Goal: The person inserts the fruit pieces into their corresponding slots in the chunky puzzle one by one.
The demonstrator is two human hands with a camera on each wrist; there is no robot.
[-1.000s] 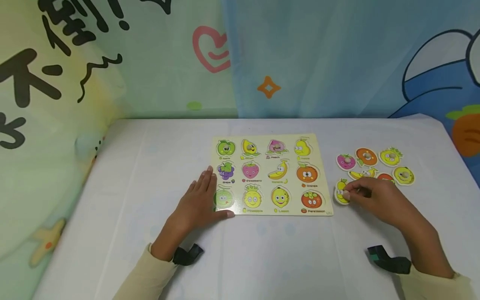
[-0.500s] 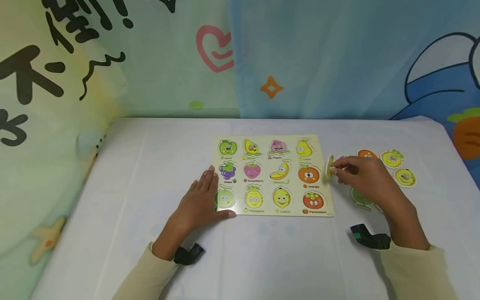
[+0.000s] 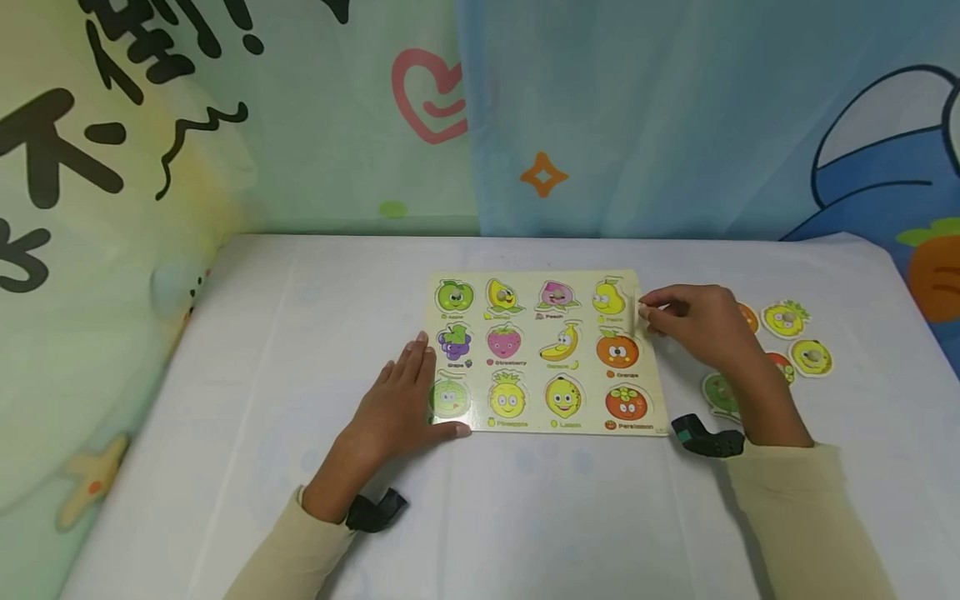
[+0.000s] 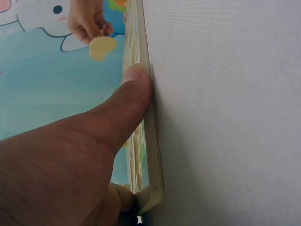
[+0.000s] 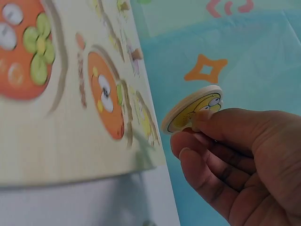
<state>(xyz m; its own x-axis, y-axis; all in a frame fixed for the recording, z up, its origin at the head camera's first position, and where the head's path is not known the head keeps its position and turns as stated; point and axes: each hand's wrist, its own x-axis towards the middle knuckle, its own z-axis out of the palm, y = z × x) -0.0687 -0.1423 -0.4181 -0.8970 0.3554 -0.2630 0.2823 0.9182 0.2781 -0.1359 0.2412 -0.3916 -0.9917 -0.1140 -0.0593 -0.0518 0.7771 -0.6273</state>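
Yellow piece — now nearer pear on board.

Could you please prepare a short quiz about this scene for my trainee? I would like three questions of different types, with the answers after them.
1. True or false: the left hand is touching the puzzle board.
2. Where is the yellow piece that the right hand pinches?
A) Lying flat on the table
B) Held up in the air
C) Set into the board
3. Fill in: in the head view, the loose pieces lie to the ____ of the board.

Key: 1 true; 2 B; 3 right.
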